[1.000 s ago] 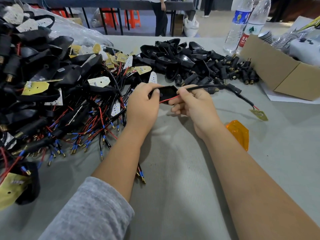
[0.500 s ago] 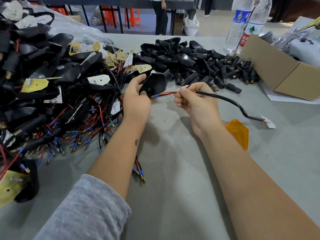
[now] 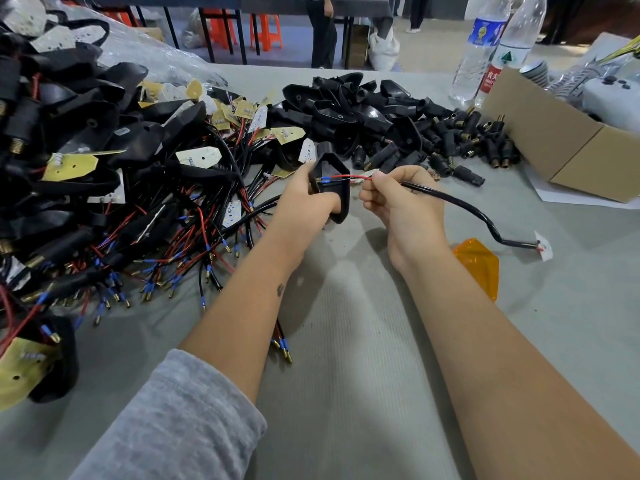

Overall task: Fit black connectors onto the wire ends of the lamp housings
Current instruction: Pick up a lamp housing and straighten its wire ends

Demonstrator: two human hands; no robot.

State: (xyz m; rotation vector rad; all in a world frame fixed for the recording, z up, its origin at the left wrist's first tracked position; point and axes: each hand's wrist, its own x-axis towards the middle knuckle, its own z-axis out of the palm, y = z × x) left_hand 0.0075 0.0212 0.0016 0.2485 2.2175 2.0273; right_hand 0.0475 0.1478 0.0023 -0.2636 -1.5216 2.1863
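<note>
My left hand (image 3: 306, 199) grips a black lamp housing (image 3: 334, 188), its hollow side turned toward me. My right hand (image 3: 401, 202) pinches a black sheathed cable (image 3: 464, 209) whose red wire (image 3: 349, 177) with a blue-sleeved tip reaches into the housing's cavity. The cable's far end trails right to a small white board (image 3: 543, 244) lying on the table. Loose black connectors (image 3: 460, 140) with brass ends lie in a heap beyond my hands.
A big pile of wired housings (image 3: 104, 188) fills the left side. Empty black housings (image 3: 349, 105) sit at the back middle. An orange lens (image 3: 479, 268) lies right of my right forearm. A cardboard box (image 3: 568, 147) and two bottles (image 3: 491, 46) stand at the back right.
My left hand has turned the housing so its hollow faces me and lowered it toward my right hand. The red wire's blue tip has gone into the housing's cavity. The cable's board end stayed put.
</note>
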